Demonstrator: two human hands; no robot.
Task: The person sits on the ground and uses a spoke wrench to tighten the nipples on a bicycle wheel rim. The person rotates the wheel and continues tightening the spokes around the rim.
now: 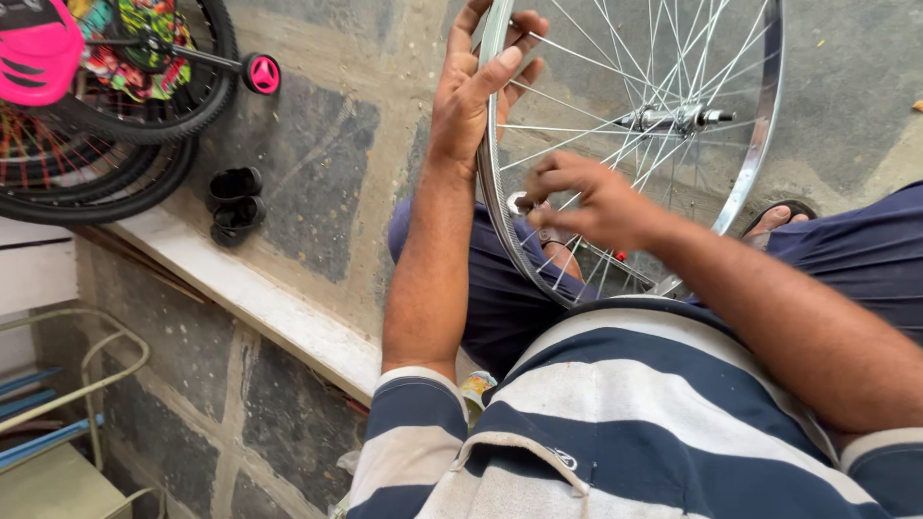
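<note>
A bare silver bicycle wheel [760, 125] with thin spokes and a metal hub [673, 118] stands upright between my knees. My left hand [476, 86] grips the rim at its upper left, fingers wrapped over the edge. Lower down, my right hand [591, 202] reaches in among the spokes near the rim, its fingers pinched together around a spoke or a small tool; which one is hidden. A sandalled foot [779, 216] shows behind the wheel.
A child's bicycle with black tyres [144, 144] and a pink pedal [261, 74] leans at the top left. A pair of black sandals [234, 204] lies on the stone floor beside a white step [269, 303]. A metal frame [87, 375] stands at the lower left.
</note>
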